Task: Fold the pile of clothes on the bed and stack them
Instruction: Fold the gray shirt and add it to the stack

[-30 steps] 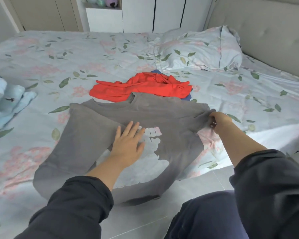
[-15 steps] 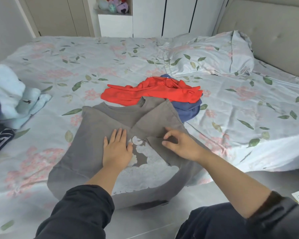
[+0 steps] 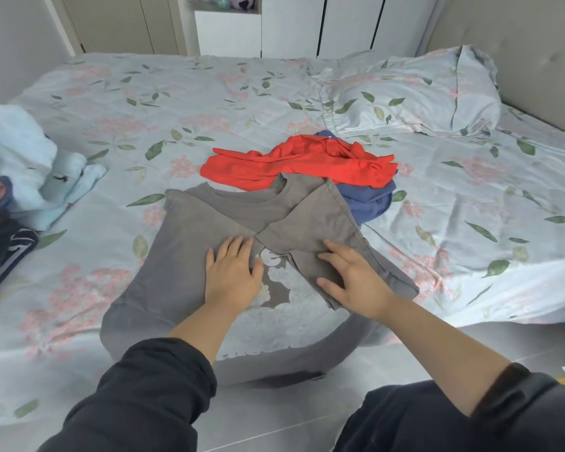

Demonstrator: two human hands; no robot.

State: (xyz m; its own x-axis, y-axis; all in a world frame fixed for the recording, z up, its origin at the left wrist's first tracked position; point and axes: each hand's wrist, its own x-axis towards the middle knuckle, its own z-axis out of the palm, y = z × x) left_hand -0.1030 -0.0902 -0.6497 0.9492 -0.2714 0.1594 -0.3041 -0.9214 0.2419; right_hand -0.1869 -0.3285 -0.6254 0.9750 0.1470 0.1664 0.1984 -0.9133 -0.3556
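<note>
A grey T-shirt (image 3: pixel 190 256) with a pale print lies face up at the bed's near edge, its hem hanging over the side. Both sleeves are folded inward and meet near the chest. My left hand (image 3: pixel 232 272) rests flat on the shirt's middle, fingers straight. My right hand (image 3: pixel 353 275) presses flat on the folded right side, fingers spread. Behind the shirt lies a crumpled red garment (image 3: pixel 294 166) on top of a blue garment (image 3: pixel 369 200).
A stack of clothes, light blue (image 3: pixel 23 158) over dark ones (image 3: pixel 0 230), sits at the bed's left edge. A pillow (image 3: pixel 415 96) lies at the far right by the padded headboard (image 3: pixel 516 44). The floral bedsheet (image 3: pixel 209 102) stretches behind; grey floor tiles (image 3: pixel 274 415) lie below.
My right hand carried the shirt's right sleeve from far right inward, laid it over the chest, then let go and flattened on it. My left hand stayed pressed on the shirt.
</note>
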